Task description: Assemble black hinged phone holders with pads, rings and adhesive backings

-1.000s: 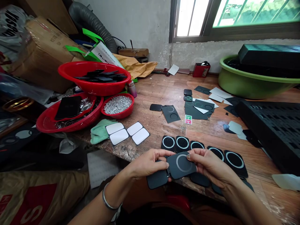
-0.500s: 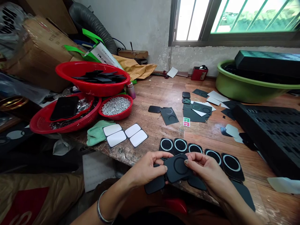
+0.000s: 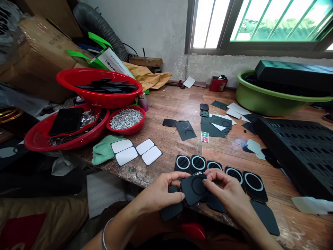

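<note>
Above the near edge of the brown wood-grain desk [image 3: 166,104], the left hand [image 3: 162,191] pinches a matte dark-grey two-panel piece [image 3: 189,194] by one side, while the right hand [image 3: 226,189] grips its other edge, thumb on the face. That upper panel looks smoothly faced, with a dark ring outline. Five black panels with white rings [image 3: 198,164] lie in a row beyond, their gridded faces seemingly uncovered. Grey ring-marked sheets [image 3: 186,130] lie farther back, apparently unused.

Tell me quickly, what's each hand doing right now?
Left hand: closed, holding a dark-grey, rounded, plastic-looking two-panel piece.
Right hand: closed on the same piece, at its edge.
</note>
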Demonstrator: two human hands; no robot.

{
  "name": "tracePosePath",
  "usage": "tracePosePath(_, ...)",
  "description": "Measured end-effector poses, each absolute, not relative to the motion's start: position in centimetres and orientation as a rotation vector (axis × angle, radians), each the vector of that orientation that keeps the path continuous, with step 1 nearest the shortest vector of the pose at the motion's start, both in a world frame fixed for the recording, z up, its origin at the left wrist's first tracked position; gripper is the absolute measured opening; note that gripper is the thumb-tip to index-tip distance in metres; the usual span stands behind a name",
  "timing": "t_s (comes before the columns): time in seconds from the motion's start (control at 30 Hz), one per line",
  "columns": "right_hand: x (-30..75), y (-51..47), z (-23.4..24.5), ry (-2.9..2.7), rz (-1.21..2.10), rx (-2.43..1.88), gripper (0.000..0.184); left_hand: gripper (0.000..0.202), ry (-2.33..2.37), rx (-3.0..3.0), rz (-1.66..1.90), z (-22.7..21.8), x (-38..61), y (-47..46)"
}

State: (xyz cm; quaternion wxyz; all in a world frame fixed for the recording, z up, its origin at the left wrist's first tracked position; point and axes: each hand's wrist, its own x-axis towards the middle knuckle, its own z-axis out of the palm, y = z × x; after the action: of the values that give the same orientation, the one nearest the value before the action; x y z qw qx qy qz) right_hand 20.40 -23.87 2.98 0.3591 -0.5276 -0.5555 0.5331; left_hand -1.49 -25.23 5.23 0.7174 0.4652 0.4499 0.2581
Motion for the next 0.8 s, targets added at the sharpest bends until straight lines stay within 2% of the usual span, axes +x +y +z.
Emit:
tracePosePath(0.17, 19.4, -25.5, 4.3, -1.912, 0.533, -1.131, 0.008, 0.060, 0.955, 0.882, 0.679, 4.4, -1.5, -24.9)
tracePosePath(0.23, 19.0, -26.3, 4.8, -2.042, 0.305, -0.922, 0.009, 0.061, 0.959, 0.837, 0.714, 4.3, -1.4, -24.7)
tracePosePath(0.37, 18.8, -27.0, 4.9, -2.225, 0.127, -0.635, 0.017, 0.057, 0.986, 0.808, 0.756, 4.2, -1.4, -24.5)
tracePosePath(0.5, 18.8, -27.6, 5.2, -2.294, 0.053, -0.521, 0.014, 0.056, 0.986, 0.792, 0.778, 3.9, -1.6, -24.5)
tracePosePath(0.6, 18.7, -27.9, 5.8, -2.133, 0.154, -0.504, 0.011, 0.064, 0.982, 0.749, 0.780, 3.7, -1.8, -24.5)
tracePosePath(0.67, 19.1, -27.6, 6.1, -1.981, 0.380, -0.738, 0.009, 0.067, 0.958, 0.714, 0.744, 3.7, -2.0, -24.5)
tracePosePath(0.73, 19.9, -26.7, 5.8, -1.733, 0.816, -1.111, 0.013, 0.063, 0.923, 0.700, 0.683, 4.0, -2.1, -24.6)
tracePosePath(0.8, 20.7, -25.4, 5.3, -1.342, 1.337, -1.338, 0.025, 0.060, 0.874, 0.700, 0.616, 4.4, -2.2, -24.7)
